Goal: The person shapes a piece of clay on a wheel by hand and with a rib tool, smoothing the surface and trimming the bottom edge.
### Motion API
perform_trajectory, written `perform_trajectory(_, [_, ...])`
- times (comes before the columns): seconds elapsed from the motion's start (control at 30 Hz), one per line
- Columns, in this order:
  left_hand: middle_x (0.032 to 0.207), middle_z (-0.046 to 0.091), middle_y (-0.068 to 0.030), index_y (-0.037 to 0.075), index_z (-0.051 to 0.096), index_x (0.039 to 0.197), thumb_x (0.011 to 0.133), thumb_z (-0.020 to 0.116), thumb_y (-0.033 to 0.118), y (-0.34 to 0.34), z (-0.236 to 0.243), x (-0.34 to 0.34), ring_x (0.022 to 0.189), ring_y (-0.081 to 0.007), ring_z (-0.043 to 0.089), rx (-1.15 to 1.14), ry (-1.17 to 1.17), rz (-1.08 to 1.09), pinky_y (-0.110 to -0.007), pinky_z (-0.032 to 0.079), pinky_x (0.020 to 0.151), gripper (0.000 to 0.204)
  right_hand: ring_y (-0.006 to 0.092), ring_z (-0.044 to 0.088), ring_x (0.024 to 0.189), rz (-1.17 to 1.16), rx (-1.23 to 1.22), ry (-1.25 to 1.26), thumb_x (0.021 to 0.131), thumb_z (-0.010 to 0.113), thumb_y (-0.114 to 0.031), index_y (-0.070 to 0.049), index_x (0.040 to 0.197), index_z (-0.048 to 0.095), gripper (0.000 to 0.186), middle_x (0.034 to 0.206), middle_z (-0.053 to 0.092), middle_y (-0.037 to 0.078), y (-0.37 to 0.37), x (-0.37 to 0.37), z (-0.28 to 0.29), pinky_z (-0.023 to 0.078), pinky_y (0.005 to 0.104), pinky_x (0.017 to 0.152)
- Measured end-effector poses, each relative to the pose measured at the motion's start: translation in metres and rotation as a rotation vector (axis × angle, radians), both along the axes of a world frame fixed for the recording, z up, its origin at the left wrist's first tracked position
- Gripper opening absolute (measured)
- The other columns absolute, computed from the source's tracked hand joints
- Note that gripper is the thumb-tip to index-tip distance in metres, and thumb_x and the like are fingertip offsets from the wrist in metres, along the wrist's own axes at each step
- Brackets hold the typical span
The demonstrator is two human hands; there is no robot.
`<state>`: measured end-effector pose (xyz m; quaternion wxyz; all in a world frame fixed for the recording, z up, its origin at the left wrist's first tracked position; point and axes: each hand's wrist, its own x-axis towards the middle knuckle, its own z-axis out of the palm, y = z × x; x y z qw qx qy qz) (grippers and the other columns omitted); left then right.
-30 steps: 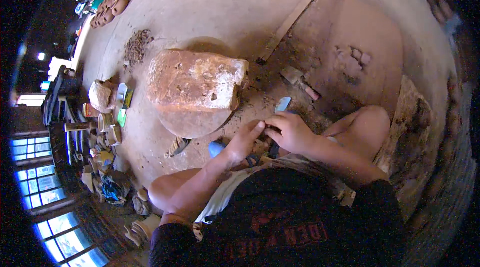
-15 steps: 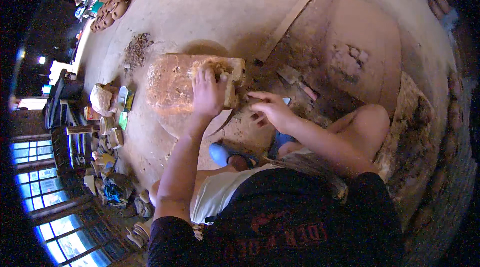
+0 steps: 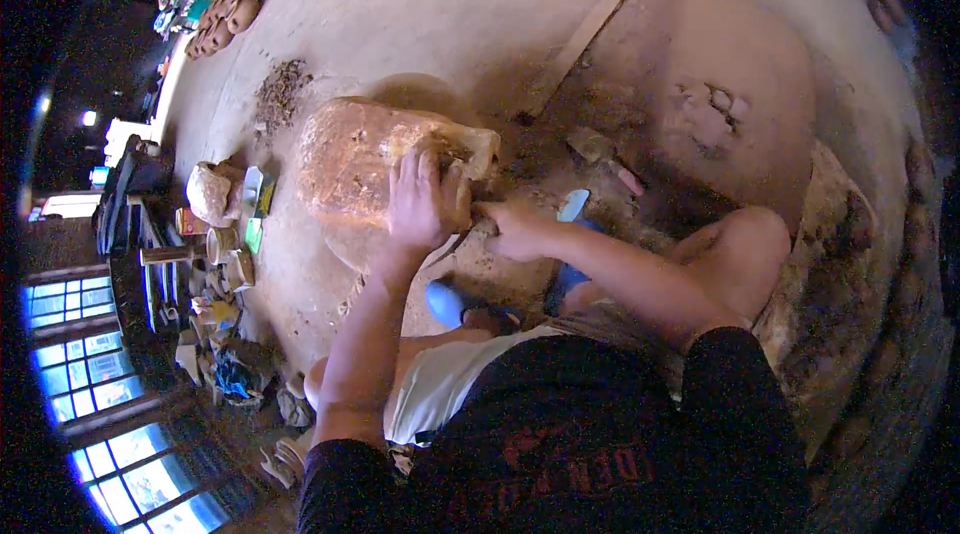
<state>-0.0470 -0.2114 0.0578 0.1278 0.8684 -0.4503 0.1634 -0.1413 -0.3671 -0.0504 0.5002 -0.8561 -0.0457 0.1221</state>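
Observation:
A rough, orange-brown block (image 3: 350, 159) with a hollowed, broken-looking right end lies on a round pale base (image 3: 355, 249). My left hand (image 3: 420, 199) rests on top of the block near that end, fingers extended over the hollow's edge and thumb apart. Close by, my right hand (image 3: 520, 231) is at the block's near right corner with its fingers curled closed. Something small and dark shows at its fingertips, too indistinct to name. Right of this hand lie a pale blue flat piece (image 3: 573, 205) and a trowel-like tool (image 3: 628, 181) with a pinkish handle.
A long wooden board (image 3: 595, 29) lies on the floor beyond the block. Brown crumbs (image 3: 280, 94) are heaped at the far left. A pale lump (image 3: 210, 194), containers and clutter stand to the left. Blue footwear (image 3: 443, 302) shows below the block.
My right hand has moved left to the block's corner, and its fingers have curled in from a more extended pose. The left hand stays on the block. The view has shifted slightly.

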Motion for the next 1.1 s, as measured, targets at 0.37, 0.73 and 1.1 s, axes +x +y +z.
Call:
perform_trajectory(0.37, [0.128, 0.058, -0.0214, 0.000, 0.058, 0.121, 0.087, 0.070, 0.017, 0.020, 0.010, 0.002, 0.121, -0.0422, 0.056, -0.015, 0.160, -0.044, -0.052, 0.043, 0.105, 0.040, 0.0350, 0.072, 0.078, 0.340, -0.387, -0.094, 0.082, 0.072, -0.038, -0.004, 0.121, 0.068, 0.051, 0.081, 0.072, 0.020, 0.035, 0.008, 0.005, 0.059, 0.0469, 0.069])
perform_trajectory(0.73, [0.135, 0.057, -0.0195, -0.001, 0.055, 0.127, 0.089, 0.069, 0.020, 0.035, 0.012, 0.004, 0.122, -0.0400, 0.056, 0.050, 0.151, -0.097, -0.050, 0.043, 0.104, 0.046, 0.0079, 0.045, 0.043, 0.148, 1.411, 0.715, 0.085, 0.063, -0.009, 0.003, 0.089, 0.066, 0.013, 0.065, 0.057, 0.003, 0.050, -0.005, -0.005, 0.055, 0.0346, 0.055])
perform_trajectory(1.1, [0.127, 0.061, -0.0192, 0.000, 0.055, 0.128, 0.089, 0.070, 0.016, 0.042, 0.011, 0.007, 0.116, -0.0392, 0.059, -0.004, 0.162, -0.103, -0.048, 0.046, 0.098, 0.045, 0.0350, 0.074, 0.077, 0.174, -0.404, -0.219, 0.084, 0.066, -0.021, -0.005, 0.099, 0.072, 0.023, 0.085, 0.074, 0.019, 0.042, 0.001, 0.014, 0.059, 0.0486, 0.067])
